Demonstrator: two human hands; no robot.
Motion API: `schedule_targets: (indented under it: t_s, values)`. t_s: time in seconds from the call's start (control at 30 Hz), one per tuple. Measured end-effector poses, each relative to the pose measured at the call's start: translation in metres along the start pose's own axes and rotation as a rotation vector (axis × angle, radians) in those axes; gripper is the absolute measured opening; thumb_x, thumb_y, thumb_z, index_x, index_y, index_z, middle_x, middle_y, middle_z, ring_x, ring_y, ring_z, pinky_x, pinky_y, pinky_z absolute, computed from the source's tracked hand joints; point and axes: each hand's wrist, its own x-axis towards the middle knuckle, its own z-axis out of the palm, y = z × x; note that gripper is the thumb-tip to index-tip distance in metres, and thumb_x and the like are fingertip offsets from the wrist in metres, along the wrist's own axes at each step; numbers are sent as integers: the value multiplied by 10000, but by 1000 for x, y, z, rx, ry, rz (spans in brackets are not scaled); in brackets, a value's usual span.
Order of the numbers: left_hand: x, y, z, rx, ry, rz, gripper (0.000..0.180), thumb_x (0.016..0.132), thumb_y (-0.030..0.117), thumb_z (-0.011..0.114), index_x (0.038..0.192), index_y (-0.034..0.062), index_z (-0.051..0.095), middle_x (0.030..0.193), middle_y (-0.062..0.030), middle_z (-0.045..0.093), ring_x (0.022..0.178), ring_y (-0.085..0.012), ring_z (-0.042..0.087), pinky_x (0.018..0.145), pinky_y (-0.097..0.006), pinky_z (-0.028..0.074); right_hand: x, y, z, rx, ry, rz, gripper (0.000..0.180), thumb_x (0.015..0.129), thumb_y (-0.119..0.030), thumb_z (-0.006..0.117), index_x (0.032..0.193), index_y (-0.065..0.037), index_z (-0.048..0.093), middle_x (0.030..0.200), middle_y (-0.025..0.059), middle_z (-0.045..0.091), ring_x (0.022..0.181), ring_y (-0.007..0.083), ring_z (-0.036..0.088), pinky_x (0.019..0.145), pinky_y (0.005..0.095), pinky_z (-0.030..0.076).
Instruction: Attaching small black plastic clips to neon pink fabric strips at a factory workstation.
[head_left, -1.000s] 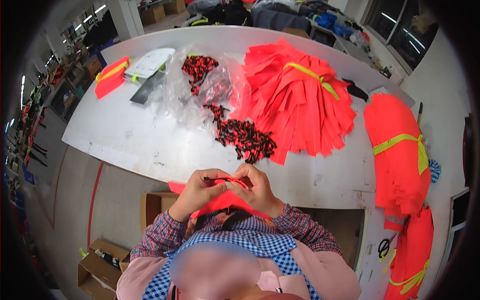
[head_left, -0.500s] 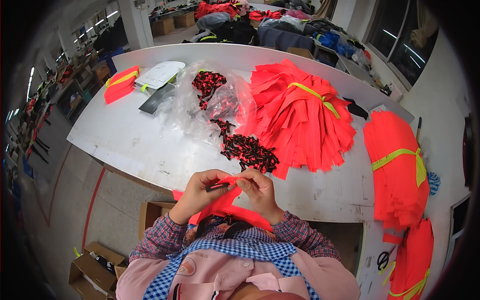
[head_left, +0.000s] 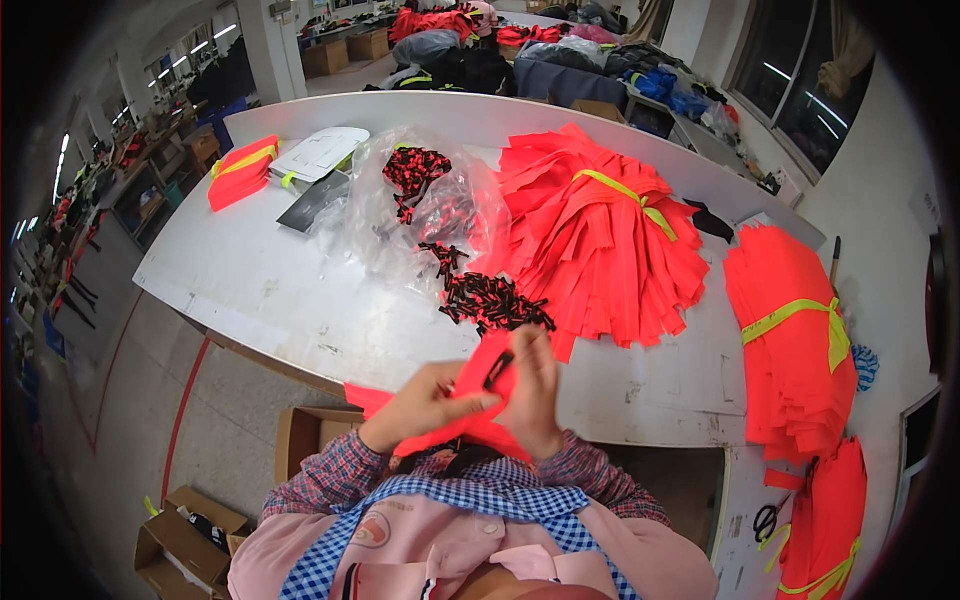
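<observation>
- Right at the table's near edge, the left hand (head_left: 425, 400) pinches a bright orange fabric strip (head_left: 470, 385) between thumb and fingers, clenched on it from the left side.
- Pressed against the same strip from the other side, the right hand (head_left: 532, 395) stands edge-on with fingers up, gripping the cloth so the two hands keep it taut between them.
- A small black plastic clip (head_left: 497, 369) sits on the strip's upper end, right between the two hands; whether it is fully seated on the fabric I cannot tell.
- The rest of the orange strip trails down and left below the hands, toward the person's lap, out of the way of the fingers.
- Just beyond the hands lies a loose heap of black clips (head_left: 492, 300), near enough to pick from without leaning.
- Behind that heap a crumpled clear plastic bag (head_left: 415, 205) holds more red-and-black clips, its mouth open toward the heap.
- To the right of the bag spreads a big fan of orange fabric strips tied with a yellow band (head_left: 600, 235), likely bundled to keep them together.
- Along the right side another tied orange bundle (head_left: 795, 340) lies flat, well apart from the hands.
- Far left on the white worktable (head_left: 260, 290) sits a small folded orange stack (head_left: 240, 172) beside some white and dark flat sheets (head_left: 315, 165).
- Down on the floor at left stand open cardboard boxes (head_left: 185, 535).
</observation>
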Motion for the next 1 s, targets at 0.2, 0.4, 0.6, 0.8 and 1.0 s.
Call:
schedule_targets:
  t_s: [0.2,0.4,0.6,0.8,1.0]
  values:
    - [-22,-38,10,-132,-83,-336,305,884,147,680,1150,8,626,981,12,647,912,-46,543,825,-224,457,63,-43,-61,136,383,-199,193,977,-273,540,923,-89,569,855,-45,507,815,54,471,755,244,430]
    - [-48,-58,-75,272,-349,-430,275,844,161,715,1057,-7,674,906,4,694,819,-50,578,805,-252,479,76,-71,-94,165,466,-407,202,972,-265,546,1001,-67,573,997,2,613,919,107,584,799,296,508]
    - [-117,-32,-200,582,38,-674,278,744,198,801,945,23,722,810,10,693,744,-72,591,698,-266,492,70,-47,-120,109,465,-384,205,980,-253,533,1003,-52,564,986,18,609,894,109,593,810,287,507]
    - [-222,2,-279,482,549,-726,238,713,173,803,828,8,676,725,-36,672,669,-133,643,608,-277,507,63,13,-107,111,406,-212,184,978,-243,538,991,-61,565,937,9,617,808,97,595,690,266,515]
    - [-288,77,-292,146,1317,442,233,912,156,629,1118,54,596,1025,-37,663,892,-118,649,766,-232,529,11,75,-42,-218,-326,421,238,952,-263,578,998,-30,577,886,26,593,814,88,563,679,258,483]
